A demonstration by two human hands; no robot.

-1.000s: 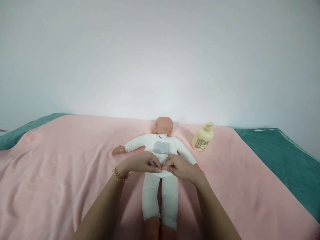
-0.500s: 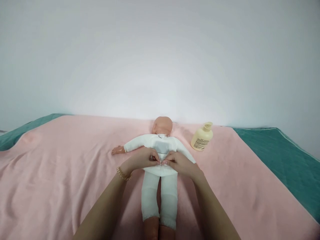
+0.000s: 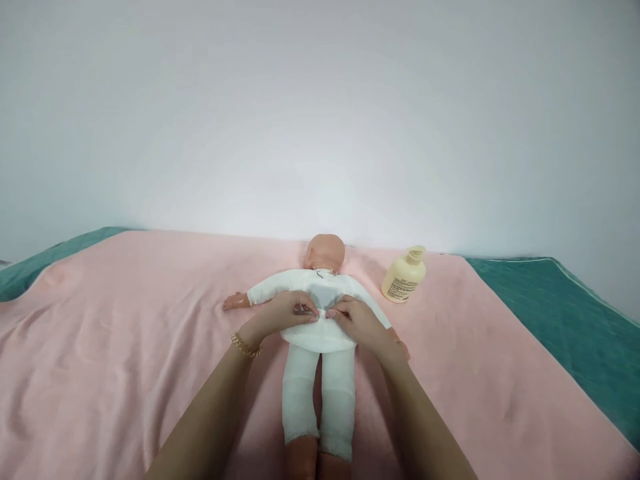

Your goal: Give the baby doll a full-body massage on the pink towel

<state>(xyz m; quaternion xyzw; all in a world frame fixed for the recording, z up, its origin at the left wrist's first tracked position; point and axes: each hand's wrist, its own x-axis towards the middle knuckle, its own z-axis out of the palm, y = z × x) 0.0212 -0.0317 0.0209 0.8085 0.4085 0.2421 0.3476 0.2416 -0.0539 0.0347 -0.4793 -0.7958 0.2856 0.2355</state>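
Observation:
A baby doll (image 3: 320,340) with a white cloth body lies face down, the back of its bald head at the far end. My left hand (image 3: 290,312) is closed in a pinch on the white cloth of the doll's back. Beside it, my right hand (image 3: 357,320) pinches the same cloth, the two sets of fingertips a small gap apart. A grey patch (image 3: 325,295) shows on the back just beyond my fingers. The doll's left-side arm stretches out over the blanket; my right hand and forearm partly cover the other.
A pale yellow pump bottle (image 3: 404,277) stands to the right of the doll's head. A creased pink blanket (image 3: 150,320) lies beneath everything, with green cloth (image 3: 565,320) at both sides. Behind rises a pale wall (image 3: 320,120).
Both hands have shifted a little up the doll's back, toward the grey patch, still pinching. The lower back cloth looks smoother. The doll and bottle have stayed in place.

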